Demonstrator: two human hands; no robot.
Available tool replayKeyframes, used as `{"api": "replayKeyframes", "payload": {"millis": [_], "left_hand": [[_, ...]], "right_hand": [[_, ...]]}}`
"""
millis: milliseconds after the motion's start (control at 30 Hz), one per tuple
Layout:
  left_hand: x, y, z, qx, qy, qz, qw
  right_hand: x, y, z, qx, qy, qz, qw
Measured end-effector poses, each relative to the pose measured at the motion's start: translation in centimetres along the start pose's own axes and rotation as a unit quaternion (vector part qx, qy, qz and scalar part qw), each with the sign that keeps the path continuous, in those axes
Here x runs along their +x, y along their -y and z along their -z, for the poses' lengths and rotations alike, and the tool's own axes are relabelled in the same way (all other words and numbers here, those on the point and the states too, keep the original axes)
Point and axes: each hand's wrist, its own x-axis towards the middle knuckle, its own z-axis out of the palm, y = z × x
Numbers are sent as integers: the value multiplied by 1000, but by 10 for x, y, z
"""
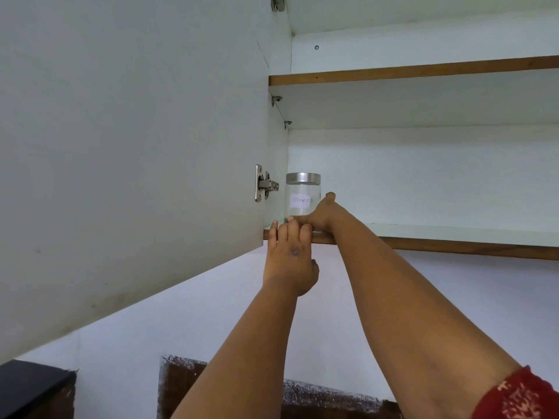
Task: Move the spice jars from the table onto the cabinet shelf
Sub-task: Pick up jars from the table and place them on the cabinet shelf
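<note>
A clear glass jar with a round brushed-metal lid and a white paper label stands upright at the left end of the lower shelf, a white board with a brown wood edge. The right hand curls around the jar's base from the right, thumb raised beside the glass. The left hand grasps nothing; its straight fingers rest on the shelf's front edge just below the jar. The smooth white door hangs open on a steel hinge.
</note>
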Motion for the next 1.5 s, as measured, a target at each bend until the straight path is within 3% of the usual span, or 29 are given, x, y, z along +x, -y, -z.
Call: {"api": "replayKeyframes", "payload": {"millis": [167, 367, 533, 700, 867, 967, 1033, 1233, 1333, 1500], "left_hand": [[9, 5, 6, -5, 21, -11, 1000], [12, 2, 21, 19, 135, 11, 991], [22, -2, 39, 39, 233, 23, 971], [5, -4, 59, -79, 180, 45, 979], [-42, -31, 65, -273, 211, 114, 931], [-107, -55, 52, -363, 139, 144, 910], [-155, -66, 41, -404, 128, 172, 889], [-312, -86, 1, -430, 271, 280, 814], [-380, -93, -11, -409, 348, 254, 804], [-448, -96, -16, -396, 410, 244, 784]], "right_hand": [[-5, -3, -5, -100, -80, 13, 992], [-34, -16, -2, -216, -87, -3, 972], [-69, -27, 11, -319, -82, 74, 941], [-114, -57, 11, -369, -92, 104, 919], [-159, -86, -3, -298, -4, 43, 954], [-198, -119, -28, -192, -44, 11, 980], [-221, -143, -45, -183, -79, 6, 980], [-298, -205, -92, -83, -61, -89, 991], [-349, -243, -126, -62, -49, -148, 986], [-422, -294, -178, -42, -10, -257, 965]]}}
